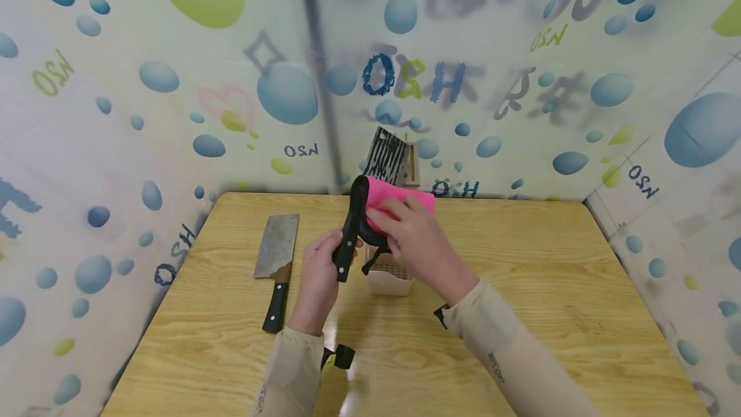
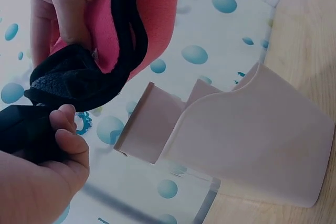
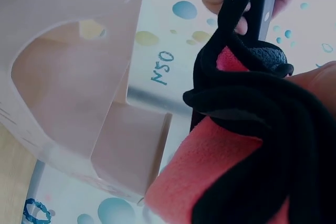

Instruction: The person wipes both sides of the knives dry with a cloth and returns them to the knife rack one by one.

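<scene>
My left hand (image 1: 320,262) grips a black riveted knife handle (image 1: 345,257), held upright above the table. Its blade is largely hidden behind a pink cloth (image 1: 425,201) with black edging. My right hand (image 1: 413,230) pinches this cloth with curled fingers, close to the top of the handle. In the left wrist view, the cloth (image 2: 157,19) folds over just beyond the handle. A flat piece with black and white streaks (image 1: 386,156) shows above the cloth; whether it belongs to the knife I cannot tell. Behind the hands stands a beige holder (image 1: 389,284).
A cleaver (image 1: 276,246) with a black handle lies flat on the wooden table (image 1: 521,314), left of my left hand. The holder (image 2: 252,140) has a curved front rim and a raised back plate. Patterned walls enclose the table at the back and sides.
</scene>
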